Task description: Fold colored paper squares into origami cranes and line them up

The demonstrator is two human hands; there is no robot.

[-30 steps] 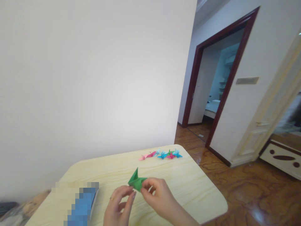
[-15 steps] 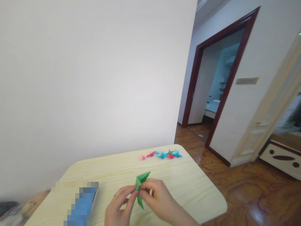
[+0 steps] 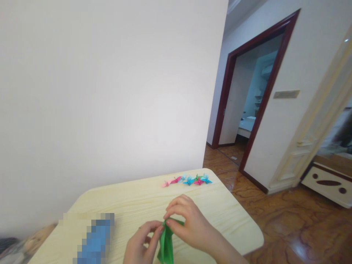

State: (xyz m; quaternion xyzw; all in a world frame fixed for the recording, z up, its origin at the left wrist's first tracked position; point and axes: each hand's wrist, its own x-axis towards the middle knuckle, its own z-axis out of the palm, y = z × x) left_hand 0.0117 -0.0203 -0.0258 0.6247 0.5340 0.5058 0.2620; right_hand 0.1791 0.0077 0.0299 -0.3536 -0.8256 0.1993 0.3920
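Note:
Between my two hands is a green folded paper (image 3: 166, 245), its long part hanging down toward the table's near side and another flap jutting right under my right fingers. My left hand (image 3: 144, 240) pinches its upper left edge between thumb and fingertips. At the top, my right hand (image 3: 188, 223) grips it with thumb and forefinger, the other fingers curled above. Farther back on the table lie several small origami cranes, among them a light pink crane (image 3: 166, 184), a blue crane (image 3: 189, 180) and a dark pink crane (image 3: 199, 181).
The pale wooden table (image 3: 123, 200) has rounded corners and stands against a white wall (image 3: 110, 91). A pixelated blue object (image 3: 95, 238) lies at its left. Beyond to the right are a wooden floor (image 3: 288, 227) and a dark red door frame (image 3: 261, 135).
The green paper has been turned: its large flap pointed up and right before, and now its long part hangs downward. My right hand has risen to the paper's top.

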